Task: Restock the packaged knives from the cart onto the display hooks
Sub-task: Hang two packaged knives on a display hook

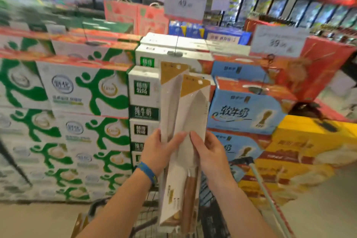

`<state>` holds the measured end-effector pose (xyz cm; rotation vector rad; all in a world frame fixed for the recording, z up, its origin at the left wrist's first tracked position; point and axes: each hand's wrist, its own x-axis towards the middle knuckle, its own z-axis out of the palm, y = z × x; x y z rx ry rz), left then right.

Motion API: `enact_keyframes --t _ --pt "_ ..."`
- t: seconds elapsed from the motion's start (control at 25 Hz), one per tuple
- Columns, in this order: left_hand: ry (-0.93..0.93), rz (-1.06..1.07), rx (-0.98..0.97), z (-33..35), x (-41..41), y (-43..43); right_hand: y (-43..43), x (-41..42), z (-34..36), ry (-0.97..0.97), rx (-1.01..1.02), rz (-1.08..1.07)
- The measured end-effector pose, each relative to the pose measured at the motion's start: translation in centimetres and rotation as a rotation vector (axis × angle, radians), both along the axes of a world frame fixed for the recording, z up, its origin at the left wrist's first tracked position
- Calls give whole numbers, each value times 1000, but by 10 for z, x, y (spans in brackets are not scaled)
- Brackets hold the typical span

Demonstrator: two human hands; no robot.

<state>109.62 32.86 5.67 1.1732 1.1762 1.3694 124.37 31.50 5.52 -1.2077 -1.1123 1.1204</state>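
Wire cart [146, 216] sits nearest, under both hands. Left hand [156, 152] clamps its fingers on the left pack [171, 102]; right hand [209, 152] pinches the right pack [193, 106]. Both knife packs stand upright, overlapping, above the cart. Milk cartons [87, 91] stack beyond, and a price sign [185, 3] stands farthest.

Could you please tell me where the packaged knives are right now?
The packaged knives stand upright at centre of the head view, held between the left hand and right hand, above the wire cart and before the stacked milk cartons.
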Motion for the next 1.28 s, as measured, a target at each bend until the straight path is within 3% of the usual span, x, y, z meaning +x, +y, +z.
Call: enact_keyframes --t 0.28,0.6,0.96,1.28 --pt "73 -1 125 83 70 1 -11 93 79 82 90 -95" --pt "139 41 237 139 146 -17 -51 217 144 -82 231 -418" --pt "35 -294 13 123 202 -46 -102 295 140 -175 194 -612" --pt "49 -153 -117 106 187 -50 -109 283 128 -178 140 -659"
